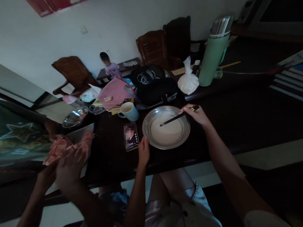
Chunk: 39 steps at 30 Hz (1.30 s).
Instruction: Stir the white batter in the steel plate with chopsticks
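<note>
A wide metal bowl (147, 126) with a pale, milky batter (165, 134) in it stands on the dark table in front of me. My left hand (144, 149) grips the bowl's near left rim. Over the right rim, my right hand (194, 115) is closed around dark chopsticks (176, 119); their tips reach into the batter. A phone (131, 138) with a lit screen lies just left of my left hand. Behind it stands a light blue mug (130, 112).
At left, another person's hands (68, 167) handle raw meat (63, 148) on a board, near a metal bowl (75, 117). A black bag (151, 85), a tied white bag (188, 80) and a tall green thermos (214, 56) stand behind my bowl. Farther back is a child (112, 69).
</note>
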{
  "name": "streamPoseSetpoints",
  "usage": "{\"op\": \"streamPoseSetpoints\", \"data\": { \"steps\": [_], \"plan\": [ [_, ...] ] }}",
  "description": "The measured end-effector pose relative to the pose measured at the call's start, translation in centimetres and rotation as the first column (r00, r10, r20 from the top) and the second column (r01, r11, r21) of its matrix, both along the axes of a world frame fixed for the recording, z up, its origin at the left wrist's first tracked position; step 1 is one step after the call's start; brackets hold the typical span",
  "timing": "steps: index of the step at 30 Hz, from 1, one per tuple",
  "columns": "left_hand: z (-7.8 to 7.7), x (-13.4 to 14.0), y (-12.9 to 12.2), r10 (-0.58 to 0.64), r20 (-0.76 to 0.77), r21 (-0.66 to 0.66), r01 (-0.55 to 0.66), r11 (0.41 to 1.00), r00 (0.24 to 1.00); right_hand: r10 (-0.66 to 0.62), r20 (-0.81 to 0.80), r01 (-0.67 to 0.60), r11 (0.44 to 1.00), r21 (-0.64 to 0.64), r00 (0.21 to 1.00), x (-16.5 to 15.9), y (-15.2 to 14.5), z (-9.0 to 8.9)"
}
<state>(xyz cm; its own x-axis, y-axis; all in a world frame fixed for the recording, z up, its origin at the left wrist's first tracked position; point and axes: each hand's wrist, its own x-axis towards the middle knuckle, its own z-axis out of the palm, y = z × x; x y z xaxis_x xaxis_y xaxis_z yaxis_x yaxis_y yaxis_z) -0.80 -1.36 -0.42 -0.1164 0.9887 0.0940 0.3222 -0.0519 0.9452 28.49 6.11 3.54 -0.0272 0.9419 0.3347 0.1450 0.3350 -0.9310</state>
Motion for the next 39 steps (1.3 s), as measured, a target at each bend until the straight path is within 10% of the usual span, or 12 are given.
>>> {"op": "streamPoseSetpoints", "data": {
  "steps": [27,33,39],
  "plan": [
    [-0.09,0.00,-0.02,0.004,0.029,-0.009,-0.004,1.000,1.000,-0.075,-0.036,0.074,0.997,-0.015,0.997,0.27,-0.06,0.16],
    [0.12,0.09,-0.01,0.015,0.045,-0.023,-0.014,1.000,0.999,0.066,0.009,-0.066,0.997,-0.049,0.998,-0.01,-0.08,-0.18],
    [-0.01,0.04,0.00,0.010,0.023,-0.007,-0.010,1.000,1.000,-0.075,-0.039,0.074,0.997,-0.022,0.996,0.20,-0.09,0.14]
  ]
}}
